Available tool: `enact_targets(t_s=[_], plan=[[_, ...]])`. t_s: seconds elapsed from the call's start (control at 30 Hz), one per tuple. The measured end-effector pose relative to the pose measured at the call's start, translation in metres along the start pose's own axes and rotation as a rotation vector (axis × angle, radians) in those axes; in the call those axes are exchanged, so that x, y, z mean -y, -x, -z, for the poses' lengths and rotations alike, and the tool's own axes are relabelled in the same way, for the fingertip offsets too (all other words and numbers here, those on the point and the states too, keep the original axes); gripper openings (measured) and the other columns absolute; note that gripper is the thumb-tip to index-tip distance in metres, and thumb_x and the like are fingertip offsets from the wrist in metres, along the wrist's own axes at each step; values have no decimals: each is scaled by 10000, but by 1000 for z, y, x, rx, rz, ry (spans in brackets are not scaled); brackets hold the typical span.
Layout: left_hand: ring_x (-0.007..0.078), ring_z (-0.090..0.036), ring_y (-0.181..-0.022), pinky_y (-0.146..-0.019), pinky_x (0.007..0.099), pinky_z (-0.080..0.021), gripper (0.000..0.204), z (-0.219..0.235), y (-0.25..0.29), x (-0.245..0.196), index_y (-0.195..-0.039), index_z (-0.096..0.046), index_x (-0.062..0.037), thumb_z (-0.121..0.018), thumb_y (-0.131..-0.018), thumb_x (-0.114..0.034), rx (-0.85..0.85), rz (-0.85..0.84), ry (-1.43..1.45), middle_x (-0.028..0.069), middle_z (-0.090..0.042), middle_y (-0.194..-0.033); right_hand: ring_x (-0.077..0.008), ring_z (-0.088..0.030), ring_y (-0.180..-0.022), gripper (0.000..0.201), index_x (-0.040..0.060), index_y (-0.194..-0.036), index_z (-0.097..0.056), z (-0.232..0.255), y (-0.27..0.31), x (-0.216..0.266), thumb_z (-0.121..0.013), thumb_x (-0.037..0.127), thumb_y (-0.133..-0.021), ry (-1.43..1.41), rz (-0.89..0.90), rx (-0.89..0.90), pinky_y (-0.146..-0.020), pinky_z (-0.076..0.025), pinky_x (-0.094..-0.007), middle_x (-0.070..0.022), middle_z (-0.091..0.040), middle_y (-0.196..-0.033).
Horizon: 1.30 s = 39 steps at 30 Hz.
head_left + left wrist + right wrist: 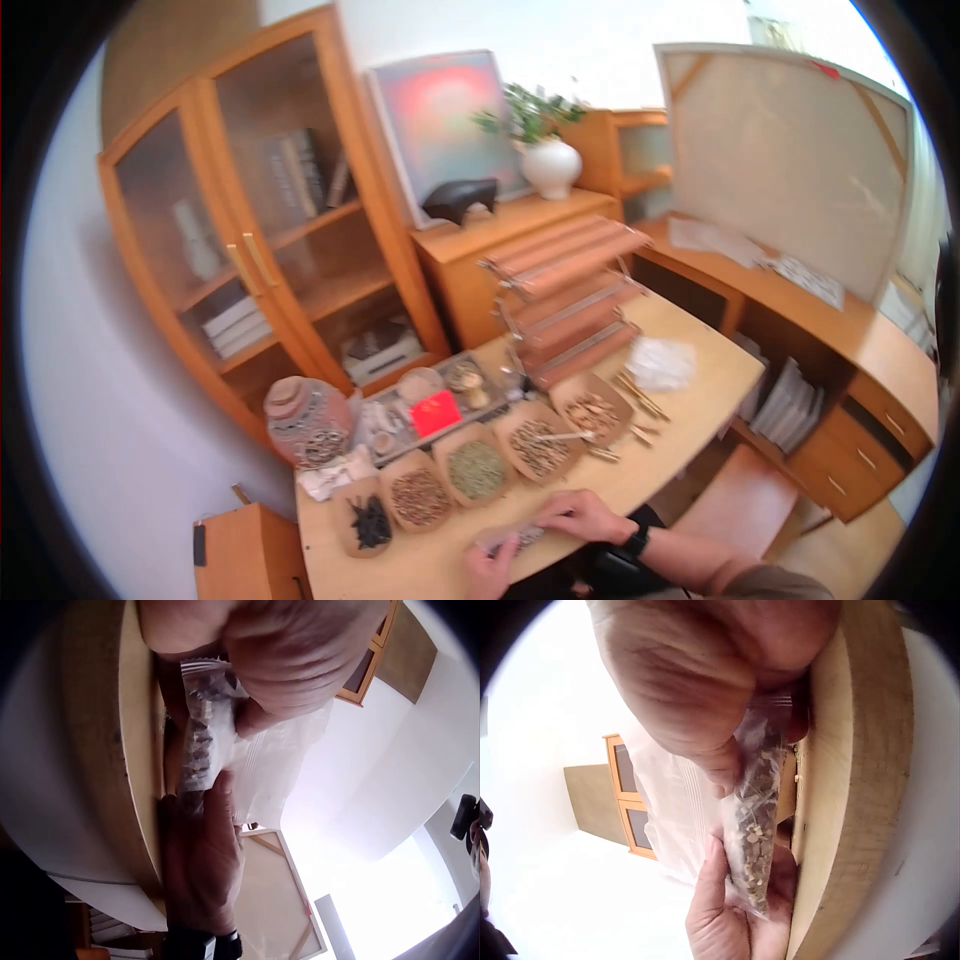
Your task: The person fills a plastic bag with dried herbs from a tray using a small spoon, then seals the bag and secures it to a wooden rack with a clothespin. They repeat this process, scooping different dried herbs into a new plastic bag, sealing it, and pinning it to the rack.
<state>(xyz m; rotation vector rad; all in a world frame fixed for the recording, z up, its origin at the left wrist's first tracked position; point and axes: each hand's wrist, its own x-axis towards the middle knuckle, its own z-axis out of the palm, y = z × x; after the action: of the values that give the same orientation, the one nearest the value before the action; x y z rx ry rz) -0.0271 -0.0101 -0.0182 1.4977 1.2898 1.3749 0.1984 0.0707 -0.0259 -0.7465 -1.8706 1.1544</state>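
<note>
Both hands hold a clear plastic zip bag (522,538) close to the table's front edge. Chopped dried plant bits (755,840), pale and brown, fill the bag's sealed end, while its upper part looks flat in the wrist views. My left hand (490,570) pinches one end between thumb and fingers. At the other end, my right hand (585,516), with a dark watch (636,540) on its wrist, grips the bag the same way. Just beyond them stand paper trays of green dried herb (477,470), reddish-brown bits (420,498) and black strips (371,522).
Farther right, a tray of mixed pieces (540,446) has a light spoon (565,436) across it, beside a tray of tan slices (592,412). Brass-coloured tubes (645,396) and crumpled clear plastic (662,364) lie near a tiered rack (565,300). A patterned jar (308,422) stands left.
</note>
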Motion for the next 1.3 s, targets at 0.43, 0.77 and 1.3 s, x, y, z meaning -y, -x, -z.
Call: enact_targets(t_s=[0.43, 0.77, 1.3], plan=[[97, -676, -905, -810, 260, -533, 142, -41, -9, -2, -1117, -754, 14, -747, -1000, -67, -149, 210, 108, 17, -756, -1018, -149, -672, -876, 129, 13, -1065, -818, 18, 0, -15, -790, 53, -945, -317, -85, 0, -794, -531, -288, -63, -721, -929], [91, -674, -964, -871, 278, -538, 190, -24, 1, 23, -1178, -758, 22, -709, -1032, -90, -143, 244, 317, 18, -760, -1080, -83, -633, -814, 121, -8, -1068, -806, 26, -1, -5, -767, 72, -987, -303, -172, 51, -738, -516, -269, -27, -716, -899], [120, -679, -1113, -989, 300, -532, 265, -24, -5, 15, -1263, -745, 32, -593, -1098, -108, 59, 152, 370, 56, -758, -1224, -45, -639, -808, 147, -21, -1080, -812, 29, 3, -19, -781, 90, -987, -322, -269, 43, -721, -530, -236, 2, -769, -943]])
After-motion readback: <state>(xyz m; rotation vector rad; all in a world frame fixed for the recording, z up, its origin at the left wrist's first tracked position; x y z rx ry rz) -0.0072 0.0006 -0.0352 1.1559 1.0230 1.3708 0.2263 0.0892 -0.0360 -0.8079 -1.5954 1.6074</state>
